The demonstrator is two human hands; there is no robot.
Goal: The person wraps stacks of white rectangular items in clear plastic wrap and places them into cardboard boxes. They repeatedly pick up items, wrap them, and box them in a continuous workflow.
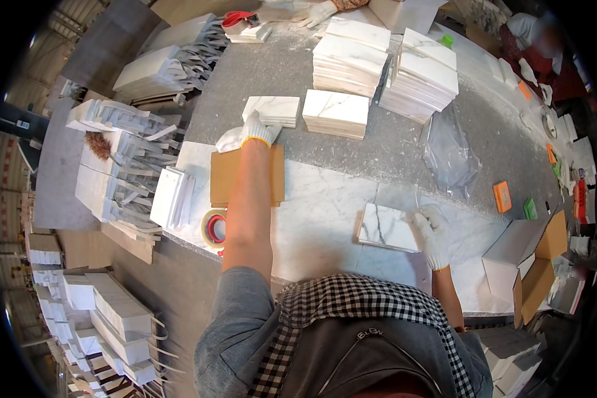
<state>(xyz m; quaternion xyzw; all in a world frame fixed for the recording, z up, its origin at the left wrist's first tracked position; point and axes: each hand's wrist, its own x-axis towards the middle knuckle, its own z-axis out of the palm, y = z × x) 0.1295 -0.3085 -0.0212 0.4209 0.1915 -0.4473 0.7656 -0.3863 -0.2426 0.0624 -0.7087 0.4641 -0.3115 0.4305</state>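
My left hand (251, 132), in a white knitted glove, reaches forward to a low stack of white, grey-veined marble tiles (275, 106). Its fingers are spread and touch the stack's near left edge; I see no tile lifted. Beneath that forearm lies a flat brown cardboard sheet (222, 176). My right hand (432, 235), gloved the same way, is closed at the right end of a marble tile (389, 227) lying on the pale tabletop in front of me. Whether more tiles lie under this one I cannot tell.
Taller tile stacks (351, 56) stand farther back. Tape (214, 227) lies left of my forearm. At right are a plastic bag (450, 156), an orange block (502, 197) and an open carton (534, 265). Another person's gloved hand (320, 13) is at the far edge.
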